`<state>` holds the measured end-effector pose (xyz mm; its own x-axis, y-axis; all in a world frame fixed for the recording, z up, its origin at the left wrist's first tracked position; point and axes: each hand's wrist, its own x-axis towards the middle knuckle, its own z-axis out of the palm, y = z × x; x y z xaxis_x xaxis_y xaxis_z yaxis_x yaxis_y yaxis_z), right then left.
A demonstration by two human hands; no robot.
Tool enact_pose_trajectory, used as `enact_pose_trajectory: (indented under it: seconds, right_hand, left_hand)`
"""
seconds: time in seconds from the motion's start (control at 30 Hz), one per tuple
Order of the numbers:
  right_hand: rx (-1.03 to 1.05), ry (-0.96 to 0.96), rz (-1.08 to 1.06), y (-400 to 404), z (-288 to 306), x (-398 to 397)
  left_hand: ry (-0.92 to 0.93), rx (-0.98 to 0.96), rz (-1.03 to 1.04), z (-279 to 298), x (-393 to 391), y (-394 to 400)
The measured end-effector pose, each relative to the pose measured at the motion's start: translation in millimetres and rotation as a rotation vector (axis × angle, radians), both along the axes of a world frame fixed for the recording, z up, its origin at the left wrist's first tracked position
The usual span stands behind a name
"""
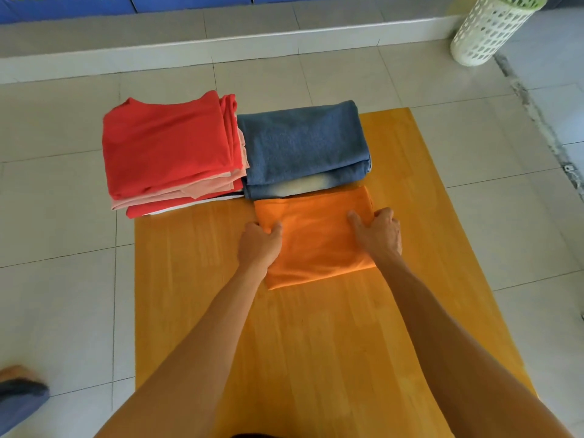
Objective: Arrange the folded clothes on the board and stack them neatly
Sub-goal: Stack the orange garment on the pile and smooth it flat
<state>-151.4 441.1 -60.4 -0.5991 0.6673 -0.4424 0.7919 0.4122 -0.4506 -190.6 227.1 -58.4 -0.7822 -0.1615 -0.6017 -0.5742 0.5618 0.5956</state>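
I see both hands on the folded orange cloth (pixel 316 238), which lies flat on the wooden board (pixel 316 343), near its far half. My left hand (pixel 259 245) grips the cloth's left edge: thumb on top pointing inward, the other fingers curled under the fabric, mostly hidden. My right hand (pixel 380 232) clamps the right edge near the far corner, thumb lying on top, fingers wrapped round the side and tucked beneath. Neither hand is spread; both pinch the cloth between thumb and fingers. Can't tell if the cloth is lifted or still resting on the board.

Just beyond the orange cloth, touching its far edge, sits the folded blue denim piece (pixel 303 147), on the board's far end. Left of that, touching it, a stack of red and pink clothes (pixel 167 153), partly overhanging the board's far left corner onto the tiled floor (pixel 63 184). A white perforated laundry basket (pixel 486 30) stands on the floor, far right, well apart.
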Motion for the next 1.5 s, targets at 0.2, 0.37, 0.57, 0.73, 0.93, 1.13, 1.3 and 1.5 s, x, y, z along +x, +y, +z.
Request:
enact_pose_trajectory:
  seconds: [0.2, 0.37, 0.57, 0.73, 0.93, 1.13, 1.3, 1.5]
  right_hand:
    - [-0.151, 0.036, 0.052, 2.7, 3.8, 6.4]
    - [-0.262, 0.147, 0.135, -13.2, 19.4, 24.8]
    - [-0.446, 0.221, 0.278, -50.4, 64.2, 24.8]
    - [-0.653, 0.403, 0.312, -91.5, 122.4, -11.9]
    - [-0.668, 0.505, 0.354, -145.9, 161.1, -104.7]
    - [-0.612, 0.515, 0.325, -183.8, 151.8, -195.0]
    - [-0.472, 0.407, 0.319, -193.6, 104.3, -219.4]
    - [-0.393, 0.383, 0.333, -190.0, 84.3, -223.0]
  left_hand:
    - [-0.071, 0.055, -0.053, 3.7, 10.6, -5.2]
    - [-0.066, 0.236, 0.071, 10.1, 23.3, -32.1]
    - [0.017, 0.260, 0.145, 40.4, 32.0, -79.5]
    - [0.279, 0.131, 0.196, 91.8, 11.9, -129.5]
    - [0.549, -0.085, 0.251, 137.5, -61.1, -180.8]
    - [0.625, -0.127, 0.259, 143.9, -145.2, -213.9]
    - [0.501, -0.190, 0.212, 98.7, -177.2, -220.1]
    - [0.398, -0.154, 0.259, 58.4, -173.2, -216.4]
